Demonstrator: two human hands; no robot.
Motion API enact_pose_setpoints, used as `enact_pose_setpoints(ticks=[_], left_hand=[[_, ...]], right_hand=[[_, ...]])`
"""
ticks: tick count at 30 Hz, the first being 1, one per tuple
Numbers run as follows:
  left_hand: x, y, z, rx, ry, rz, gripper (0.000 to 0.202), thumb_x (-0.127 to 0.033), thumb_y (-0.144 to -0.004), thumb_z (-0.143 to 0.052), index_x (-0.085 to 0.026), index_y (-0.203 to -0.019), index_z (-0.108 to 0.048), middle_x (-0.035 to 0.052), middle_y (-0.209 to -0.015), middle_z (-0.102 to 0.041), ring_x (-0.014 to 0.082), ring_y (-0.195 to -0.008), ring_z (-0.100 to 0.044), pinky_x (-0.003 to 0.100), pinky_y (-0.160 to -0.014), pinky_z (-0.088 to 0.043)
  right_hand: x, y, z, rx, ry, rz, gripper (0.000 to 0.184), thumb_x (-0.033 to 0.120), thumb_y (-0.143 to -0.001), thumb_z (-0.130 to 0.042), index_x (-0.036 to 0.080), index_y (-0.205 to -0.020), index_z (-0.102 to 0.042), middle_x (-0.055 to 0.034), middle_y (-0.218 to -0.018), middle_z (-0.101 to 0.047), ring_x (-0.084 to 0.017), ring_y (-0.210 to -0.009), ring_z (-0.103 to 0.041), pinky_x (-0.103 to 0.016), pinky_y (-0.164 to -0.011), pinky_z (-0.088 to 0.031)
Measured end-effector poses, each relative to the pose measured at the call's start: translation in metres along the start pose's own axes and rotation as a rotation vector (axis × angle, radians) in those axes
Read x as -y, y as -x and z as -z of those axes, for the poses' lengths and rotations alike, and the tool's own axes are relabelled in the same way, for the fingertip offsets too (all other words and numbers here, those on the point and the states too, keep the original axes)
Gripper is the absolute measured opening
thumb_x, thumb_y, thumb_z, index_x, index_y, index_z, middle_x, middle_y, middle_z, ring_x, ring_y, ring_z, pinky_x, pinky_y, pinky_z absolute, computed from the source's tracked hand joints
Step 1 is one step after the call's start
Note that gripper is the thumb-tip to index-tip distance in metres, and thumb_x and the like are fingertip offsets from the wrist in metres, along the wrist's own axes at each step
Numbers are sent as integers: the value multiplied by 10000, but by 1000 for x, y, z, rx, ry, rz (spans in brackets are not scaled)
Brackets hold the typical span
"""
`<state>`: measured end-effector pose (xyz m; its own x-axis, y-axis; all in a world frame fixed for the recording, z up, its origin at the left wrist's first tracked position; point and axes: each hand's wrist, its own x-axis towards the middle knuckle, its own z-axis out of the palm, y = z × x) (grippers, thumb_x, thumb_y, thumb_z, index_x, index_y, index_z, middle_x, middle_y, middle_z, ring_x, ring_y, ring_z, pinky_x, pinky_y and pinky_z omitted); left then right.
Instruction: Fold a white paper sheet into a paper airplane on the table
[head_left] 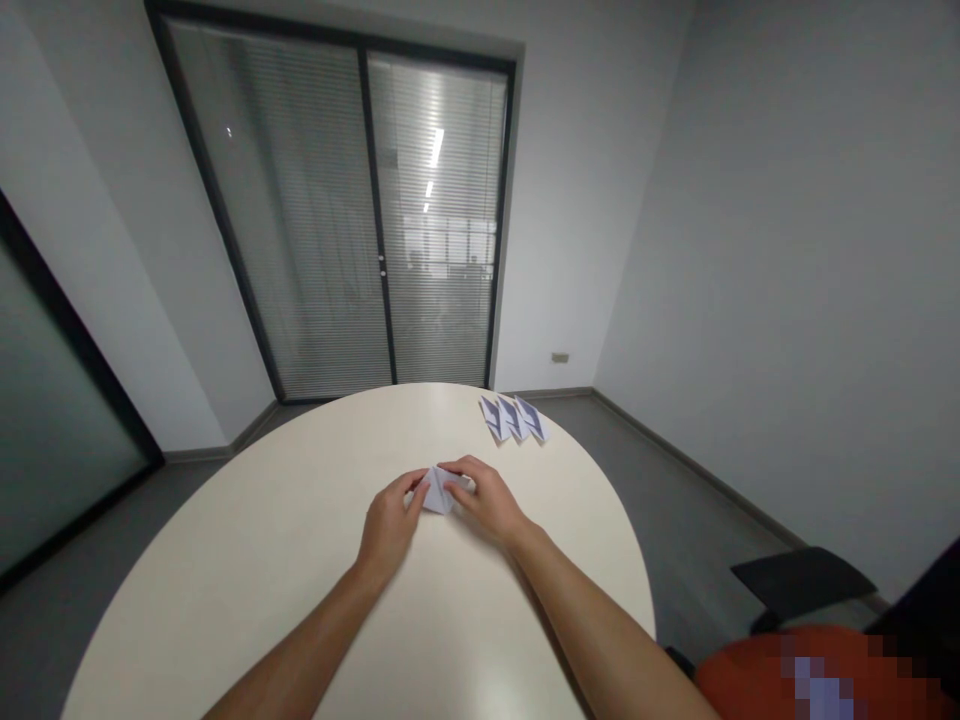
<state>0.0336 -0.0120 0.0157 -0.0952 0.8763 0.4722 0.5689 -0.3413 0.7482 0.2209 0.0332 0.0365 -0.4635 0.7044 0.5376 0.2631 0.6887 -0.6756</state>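
A small piece of folded white paper [437, 497] is held between both hands over the middle of the table, with a crease down its face. My left hand [395, 515] pinches its left edge between thumb and fingers. On the opposite side, my right hand [484, 495] grips the right part, thumb in front and fingers behind along the top. The fingers cover parts of both edges. Farther back, toward the right rim, lie three folded paper pieces [514, 419] in blue and white, side by side in an overlapping row.
The round cream table [300, 560] fills the lower middle. At lower right stands an orange chair [739, 660] with a black armrest [806, 582]. Behind the table are a glass partition with blinds [322, 230] and a grey-white wall [765, 280].
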Motion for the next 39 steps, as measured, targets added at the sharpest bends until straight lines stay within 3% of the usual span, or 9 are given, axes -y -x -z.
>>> enact_pose_setpoints(ticks=[9, 15, 22, 27, 34, 39], left_hand=[[-4, 0, 4, 7, -13, 1, 298, -439, -928, -535, -236, -1011, -737, 28, -1030, -756, 205, -959, -694, 321, -894, -505], [5, -5, 4, -30, 50, -6, 317, -441, -907, -549, -216, -1025, -738, 57, -1073, -746, 216, -1008, -682, 341, -925, -511], [14, -8, 9, -44, 95, 57, 335, -445, -910, -508, -201, -1034, -702, 70, -1037, -736, 215, -932, -688, 328, -846, -525], [21, -10, 9, -123, 157, 76, 325, -439, -907, -499, -189, -1035, -663, 80, -1021, -716, 209, -935, -677, 320, -837, -521], [38, -16, 7, -201, 347, 208, 429, -569, -802, -599, -176, -973, -606, 80, -932, -690, 209, -871, -672, 331, -762, -553], [42, -17, 8, -219, 395, 285, 479, -614, -775, -604, -181, -980, -573, 84, -970, -687, 207, -919, -685, 327, -746, -579]], right_hand=[[-3, -3, 3, -52, 34, 69, 142, 301, -931, -650, 238, -1005, -753, -43, -972, -741, -191, -943, -622, -331, -873, -454], [-12, -3, 5, -88, 0, -34, 182, 363, -917, -655, 230, -989, -757, -63, -990, -739, -203, -952, -640, -323, -833, -470], [-32, -2, 9, -90, -54, -164, 194, 340, -915, -610, 217, -1000, -734, -51, -1008, -738, -198, -944, -660, -317, -806, -475], [-48, 0, 10, -128, -132, -196, 226, 382, -909, -605, 195, -989, -705, -66, -969, -726, -204, -898, -665, -322, -795, -490], [-66, -1, 11, -197, -240, -236, 316, 480, -881, -613, 181, -978, -636, -81, -936, -700, -213, -876, -665, -350, -830, -504], [-68, -3, 12, -241, -352, -301, 359, 527, -852, -608, 180, -938, -577, -71, -876, -679, -222, -849, -691, -349, -791, -509]])
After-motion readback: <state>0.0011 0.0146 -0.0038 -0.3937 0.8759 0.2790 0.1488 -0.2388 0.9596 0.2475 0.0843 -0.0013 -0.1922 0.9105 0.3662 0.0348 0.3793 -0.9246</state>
